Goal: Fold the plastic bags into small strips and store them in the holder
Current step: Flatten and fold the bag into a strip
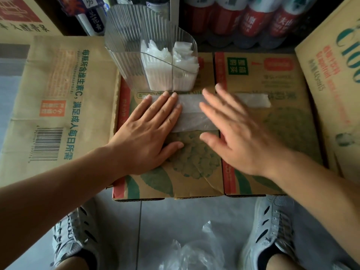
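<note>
A translucent plastic bag (194,117), folded into a long flat band, lies across the top of a cardboard box (259,152). My left hand (148,131) lies flat on the bag's left end, fingers spread. My right hand (233,133) is flat and blurred over the bag's middle, fingers apart; its narrow right end (253,100) sticks out beyond it. Just behind the bag stands a clear ribbed holder (136,61) with a divider, and its right compartments hold several folded white bags (169,63).
Crumpled clear bags (191,250) lie on the tiled floor between my two shoes. Cardboard boxes flank the work box on the left (58,98) and right (335,78). Shrink-wrapped bottles (253,20) stand behind.
</note>
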Available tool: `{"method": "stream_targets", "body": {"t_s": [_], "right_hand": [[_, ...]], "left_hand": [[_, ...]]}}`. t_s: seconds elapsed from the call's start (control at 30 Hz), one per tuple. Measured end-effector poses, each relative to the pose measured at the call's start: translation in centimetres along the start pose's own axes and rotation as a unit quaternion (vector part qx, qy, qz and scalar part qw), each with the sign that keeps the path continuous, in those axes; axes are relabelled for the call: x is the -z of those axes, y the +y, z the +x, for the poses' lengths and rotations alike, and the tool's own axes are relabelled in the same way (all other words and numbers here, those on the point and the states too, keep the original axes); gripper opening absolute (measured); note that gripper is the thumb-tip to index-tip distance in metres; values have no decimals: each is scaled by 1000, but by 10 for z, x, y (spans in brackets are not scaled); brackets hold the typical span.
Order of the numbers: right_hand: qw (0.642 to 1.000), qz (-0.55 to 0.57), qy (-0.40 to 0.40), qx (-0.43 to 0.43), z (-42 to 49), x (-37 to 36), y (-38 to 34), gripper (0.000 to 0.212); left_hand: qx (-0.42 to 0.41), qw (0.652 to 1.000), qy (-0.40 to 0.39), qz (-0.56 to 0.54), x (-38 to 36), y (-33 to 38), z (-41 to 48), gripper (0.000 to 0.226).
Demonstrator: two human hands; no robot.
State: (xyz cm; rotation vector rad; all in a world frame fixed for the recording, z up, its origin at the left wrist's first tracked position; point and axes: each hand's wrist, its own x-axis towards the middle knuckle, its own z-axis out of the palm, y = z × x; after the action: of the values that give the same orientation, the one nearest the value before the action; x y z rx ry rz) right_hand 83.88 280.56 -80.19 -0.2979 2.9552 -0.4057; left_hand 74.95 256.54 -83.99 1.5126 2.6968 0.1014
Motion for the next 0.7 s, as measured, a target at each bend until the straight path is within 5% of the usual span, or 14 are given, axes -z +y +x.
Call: {"method": "stream_targets", "body": {"t_s": [0.1, 0.33, 0.53, 0.7], "right_hand": [[997, -42, -57, -9, -7, -10, 8, 76], [998, -38, -9, -58, -14, -6, 40, 71], [992, -89, -49, 78, -19, -23, -15, 76], [991, -117, -57, 27, -36, -28, -4, 77]], "left_hand": [[-1, 1000, 3, -8, 0, -1, 0, 83], [-10, 1000, -20, -7, 2, -2, 0, 81], [-14, 999, -40, 10, 4, -1, 1, 80], [-8, 999, -35, 3, 4, -3, -2, 81]]}}
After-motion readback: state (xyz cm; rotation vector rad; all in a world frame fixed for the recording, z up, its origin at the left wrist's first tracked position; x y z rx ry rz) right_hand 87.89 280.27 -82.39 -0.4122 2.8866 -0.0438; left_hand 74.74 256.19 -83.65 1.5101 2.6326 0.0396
